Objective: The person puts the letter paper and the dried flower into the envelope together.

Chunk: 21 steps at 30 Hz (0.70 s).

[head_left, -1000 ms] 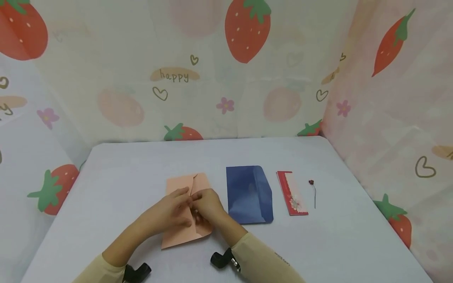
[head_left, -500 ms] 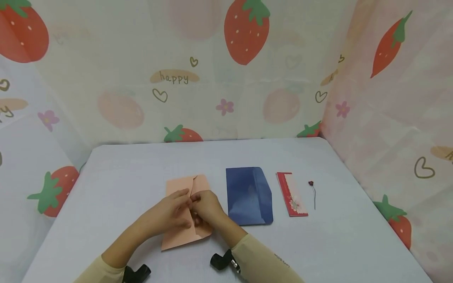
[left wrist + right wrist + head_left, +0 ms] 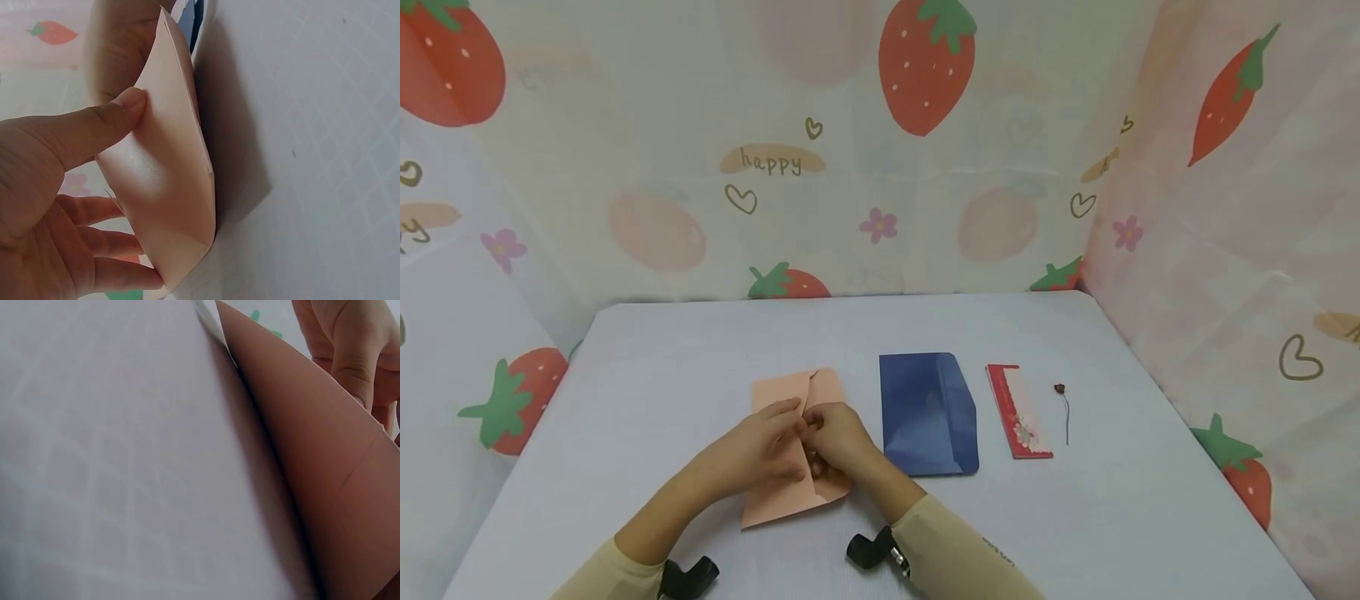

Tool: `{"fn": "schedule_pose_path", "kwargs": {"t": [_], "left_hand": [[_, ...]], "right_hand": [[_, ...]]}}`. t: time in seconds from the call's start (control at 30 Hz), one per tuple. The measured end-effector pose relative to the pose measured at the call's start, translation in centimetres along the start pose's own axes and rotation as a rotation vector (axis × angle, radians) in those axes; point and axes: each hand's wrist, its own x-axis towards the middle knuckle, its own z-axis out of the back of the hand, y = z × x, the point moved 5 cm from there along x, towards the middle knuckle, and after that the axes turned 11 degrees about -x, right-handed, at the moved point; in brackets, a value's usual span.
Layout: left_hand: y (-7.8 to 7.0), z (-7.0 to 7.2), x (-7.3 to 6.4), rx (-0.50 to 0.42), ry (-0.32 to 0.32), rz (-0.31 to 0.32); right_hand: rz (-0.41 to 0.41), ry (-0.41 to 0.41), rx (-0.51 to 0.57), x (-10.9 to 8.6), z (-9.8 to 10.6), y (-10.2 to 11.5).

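A peach-coloured envelope (image 3: 781, 507) lies on the white table, its flap side facing up and its near edge slightly raised. My left hand (image 3: 748, 454) holds its left part; in the left wrist view the thumb (image 3: 122, 109) presses one face while the fingers reach behind. From the other side my right hand (image 3: 846, 437) pinches at the flap's edge near the middle, its fingertips close against the left fingers. Part of the flap is covered by both hands. The right wrist view has the bent paper of the envelope (image 3: 312, 437) close up, with the left hand (image 3: 362, 350) behind it.
Right of the hands lies a dark blue envelope (image 3: 917, 417). Beyond it are a red and pink card with a flower design (image 3: 1018, 412) and a small dried-looking red flower on a thin stem (image 3: 1067, 412). A strawberry-print curtain (image 3: 925, 192) surrounds the table.
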Motion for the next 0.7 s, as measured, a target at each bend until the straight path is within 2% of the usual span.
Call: {"fn": "schedule_pose_path", "kwargs": {"t": [0.7], "left_hand": [[0.40, -0.02, 0.07, -0.031, 0.000, 0.003]], "right_hand": [[0.057, 0.105, -0.025, -0.12, 0.19, 0.26]]}}
